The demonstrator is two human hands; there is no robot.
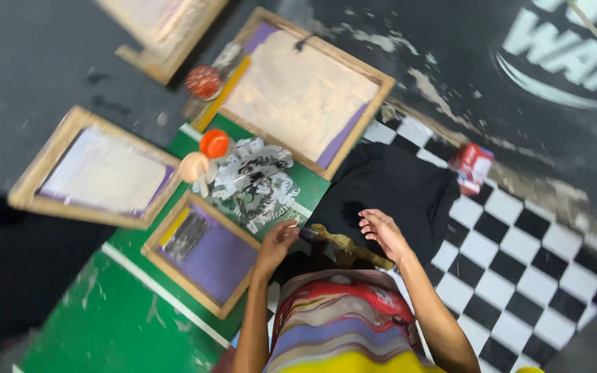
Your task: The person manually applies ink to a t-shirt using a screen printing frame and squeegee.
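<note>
Left hand fingers pinch a dark-tipped wooden-handled tool; right hand (fingers spread, empty) hovers over black cloth

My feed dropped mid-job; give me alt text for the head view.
Seen from above, the left hand touches a dark-tipped, paint-caked tool while the open right hand hovers over black cloth. Four wooden printing frames surround them.

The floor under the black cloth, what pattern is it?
Black and white checks, clearest in the head view, right of the black cloth.
</note>
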